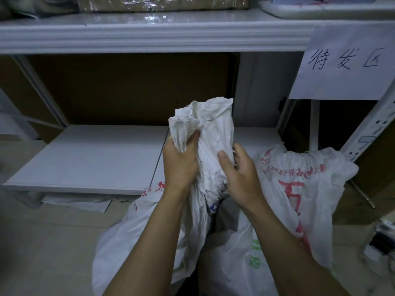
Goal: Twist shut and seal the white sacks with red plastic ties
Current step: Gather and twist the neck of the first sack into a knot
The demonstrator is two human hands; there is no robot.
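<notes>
Sack neck [210, 133] bunched upright, both hands [181, 163] gripping

Sack [149, 231] base cut off at bottom edge, cardboard box [162, 3] top cropped, right-edge clutter [382, 238] blurred

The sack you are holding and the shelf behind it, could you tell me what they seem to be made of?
The sack, gathered by the left hand and right hand, looks like woven plastic, matte white: fine ribbing, stiff creases, frayed rim. The shelf looks like painted metal or laminate, glossy white with reflections; which one is unclear.
</notes>
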